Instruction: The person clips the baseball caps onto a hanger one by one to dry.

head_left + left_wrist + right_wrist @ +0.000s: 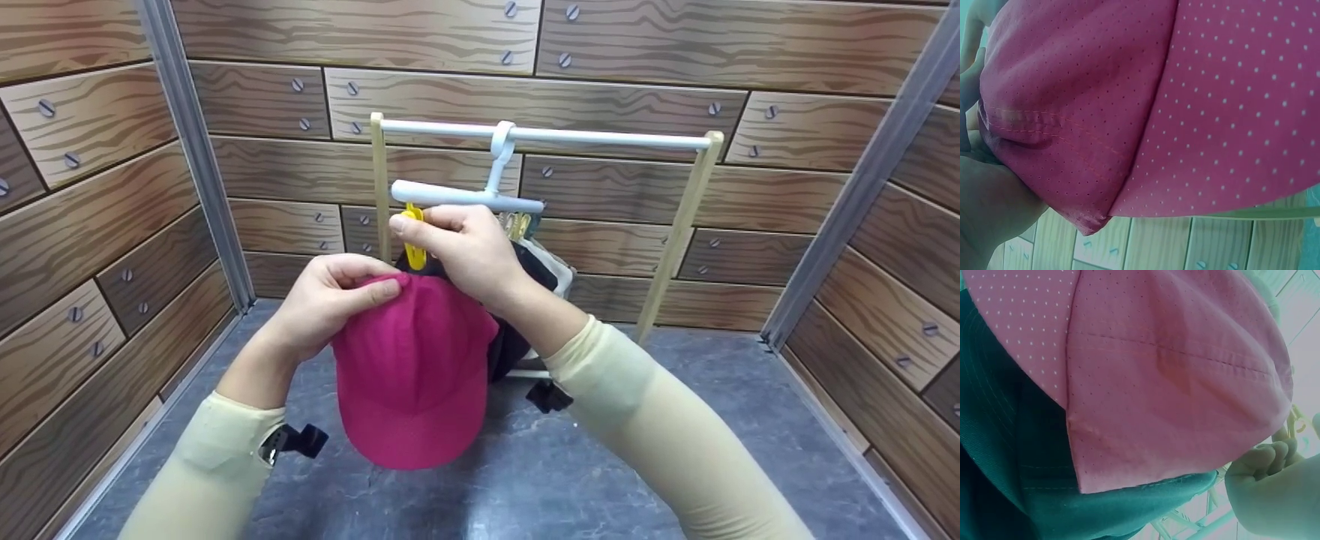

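A magenta cap (412, 367) with a dotted brim hangs brim down in the middle of the head view. My left hand (319, 300) pinches its crown top between thumb and fingers. Just above, my right hand (476, 251) pinches a yellow clip (415, 247) that hangs from the left end of a pale blue hanger (450, 193). The clip's lower end sits close over the cap's top; whether it bites the cloth I cannot tell. In the right wrist view a dark cap (1050, 461) is behind the magenta one, and my right hand's fingers are partly hidden.
The hanger hooks over a white rod (607, 139) between wooden posts (679, 232). More clips (516, 223) in a gold tone and a whitish cap (556, 268) hang on its right part. Wood-patterned walls (465, 90) surround the grey floor (600, 465).
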`<action>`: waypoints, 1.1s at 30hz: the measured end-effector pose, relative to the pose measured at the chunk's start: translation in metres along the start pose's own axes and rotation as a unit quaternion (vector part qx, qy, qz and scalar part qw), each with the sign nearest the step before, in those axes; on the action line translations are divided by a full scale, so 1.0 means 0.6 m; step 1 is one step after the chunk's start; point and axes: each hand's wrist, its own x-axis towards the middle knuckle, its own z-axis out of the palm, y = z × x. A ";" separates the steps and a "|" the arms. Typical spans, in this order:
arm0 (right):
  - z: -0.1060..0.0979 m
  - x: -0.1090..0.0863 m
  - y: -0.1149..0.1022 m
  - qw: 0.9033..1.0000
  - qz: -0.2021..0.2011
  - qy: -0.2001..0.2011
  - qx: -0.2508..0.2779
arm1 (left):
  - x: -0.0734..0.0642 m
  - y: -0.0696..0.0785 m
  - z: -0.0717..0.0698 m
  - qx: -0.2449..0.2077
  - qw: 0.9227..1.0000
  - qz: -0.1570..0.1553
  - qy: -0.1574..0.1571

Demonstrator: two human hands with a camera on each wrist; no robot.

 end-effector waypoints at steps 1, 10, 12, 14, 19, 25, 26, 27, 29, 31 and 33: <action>0.001 0.000 0.001 1.000 0.000 0.005 0.000 | -0.001 0.001 0.001 0.001 1.000 0.001 0.000; 0.005 0.001 0.005 0.999 0.024 0.027 0.036 | 0.003 0.002 0.005 -0.009 1.000 0.008 0.002; 0.005 0.001 0.007 0.998 0.032 0.029 0.040 | 0.004 0.002 0.006 -0.010 1.000 0.010 0.004; 0.004 0.001 0.007 0.998 0.040 0.031 0.046 | 0.005 0.002 0.007 -0.011 1.000 0.012 0.007; 0.004 0.001 0.009 0.996 0.050 0.034 0.059 | 0.009 0.000 0.009 -0.006 1.000 0.019 0.016; 0.004 0.000 0.011 0.996 0.056 0.032 0.054 | 0.008 -0.003 0.013 -0.001 0.999 0.016 0.043; 0.004 0.000 0.011 0.996 0.056 0.032 0.055 | 0.009 -0.003 0.014 0.001 0.999 0.016 0.049; 0.003 0.000 0.011 0.996 0.055 0.033 0.057 | 0.010 -0.003 0.015 0.003 0.998 0.015 0.054; 0.003 0.001 0.012 0.996 0.052 0.033 0.062 | 0.011 -0.005 0.017 0.008 0.998 0.017 0.064; 0.003 0.001 0.014 0.996 0.052 0.033 0.069 | 0.012 -0.006 0.020 0.014 0.997 0.020 0.071; 0.003 0.001 0.016 0.995 0.052 0.032 0.073 | 0.012 -0.007 0.023 0.016 0.997 0.024 0.078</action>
